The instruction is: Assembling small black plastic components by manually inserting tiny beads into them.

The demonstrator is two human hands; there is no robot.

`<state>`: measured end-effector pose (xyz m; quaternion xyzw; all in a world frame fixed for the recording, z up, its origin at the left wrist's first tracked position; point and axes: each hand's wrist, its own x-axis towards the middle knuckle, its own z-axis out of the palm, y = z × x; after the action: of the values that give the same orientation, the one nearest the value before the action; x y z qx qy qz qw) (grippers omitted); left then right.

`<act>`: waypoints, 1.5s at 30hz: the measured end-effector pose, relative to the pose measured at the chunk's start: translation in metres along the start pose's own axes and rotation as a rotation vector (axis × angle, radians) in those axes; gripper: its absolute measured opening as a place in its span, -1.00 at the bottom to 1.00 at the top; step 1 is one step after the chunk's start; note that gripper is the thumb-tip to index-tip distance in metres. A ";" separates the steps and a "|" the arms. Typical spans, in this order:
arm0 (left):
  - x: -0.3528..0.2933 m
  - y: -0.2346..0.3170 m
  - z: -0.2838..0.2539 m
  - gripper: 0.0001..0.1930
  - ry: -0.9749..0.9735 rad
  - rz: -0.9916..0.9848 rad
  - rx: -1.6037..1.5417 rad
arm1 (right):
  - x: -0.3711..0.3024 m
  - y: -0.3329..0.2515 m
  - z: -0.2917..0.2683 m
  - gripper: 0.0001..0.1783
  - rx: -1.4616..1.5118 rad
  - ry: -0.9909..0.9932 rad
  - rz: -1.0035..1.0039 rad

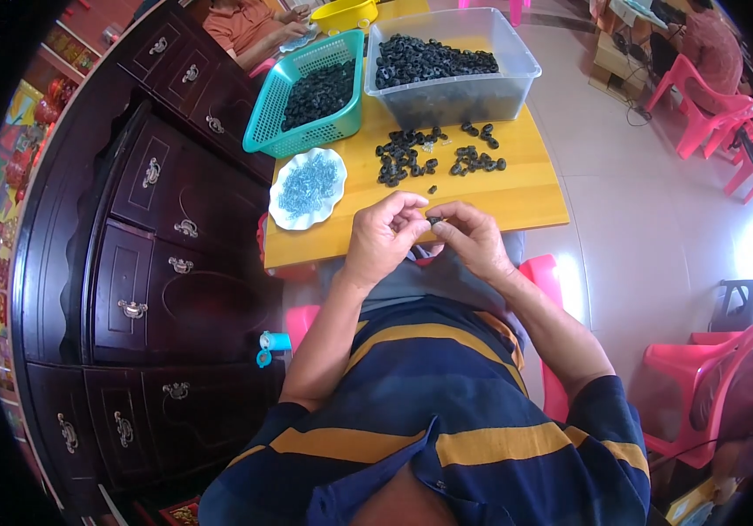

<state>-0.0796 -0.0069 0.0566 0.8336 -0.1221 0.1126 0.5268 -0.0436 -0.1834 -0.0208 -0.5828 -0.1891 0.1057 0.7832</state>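
My left hand (383,243) and my right hand (479,244) meet at the near edge of the yellow wooden table (530,188). Between their fingertips is a small black ring-like part (433,221), pinched from both sides and partly covered by the fingers. Just beyond lies a single loose black part (433,189). Two loose groups of similar black parts (401,159) are spread farther up the tabletop. Left of my left hand stands a white scalloped plate (278,206) holding many thin, pale-blue clear pieces (309,186).
A green plastic basket (260,145) and a translucent tub (517,88), both holding black parts, stand at the table's far side. A dark wooden cabinet (219,289) flanks the left. Pink chairs (692,96) stand at right. Another person (241,31) sits at far left near a yellow basket (344,15).
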 end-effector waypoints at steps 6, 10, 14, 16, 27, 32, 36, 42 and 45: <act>0.002 0.001 -0.006 -0.76 -0.078 -0.013 0.042 | 0.002 0.001 -0.004 -0.77 -0.115 -0.067 -0.053; 0.000 -0.008 -0.006 -0.79 -0.137 -0.132 -0.392 | 0.002 -0.008 -0.004 -0.77 0.130 -0.181 0.058; -0.003 -0.008 -0.012 -0.80 -0.130 -0.138 -0.438 | 0.001 -0.009 -0.009 -0.77 0.402 -0.238 0.126; -0.004 -0.005 -0.013 -0.84 -0.093 -0.095 -0.379 | 0.002 -0.006 -0.012 -0.76 0.412 -0.238 0.128; -0.007 0.026 0.006 -0.82 0.065 0.247 0.100 | 0.004 -0.005 -0.010 -0.81 0.473 -0.256 0.079; -0.008 0.021 0.006 -0.81 0.092 0.298 0.197 | 0.004 -0.005 -0.009 -0.80 0.430 -0.219 0.065; -0.009 0.019 0.008 -0.82 0.114 0.289 0.197 | 0.004 -0.004 -0.008 -0.80 0.423 -0.211 0.052; -0.004 0.002 0.008 -0.86 0.077 0.202 0.068 | 0.004 -0.004 -0.008 -0.82 0.341 -0.169 0.052; 0.004 -0.018 0.011 -0.85 0.074 0.115 -0.054 | 0.005 -0.006 -0.010 -0.83 0.348 -0.131 0.069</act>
<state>-0.0697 -0.0099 0.0381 0.8060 -0.1532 0.1700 0.5458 -0.0356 -0.1922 -0.0164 -0.4367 -0.1983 0.2013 0.8541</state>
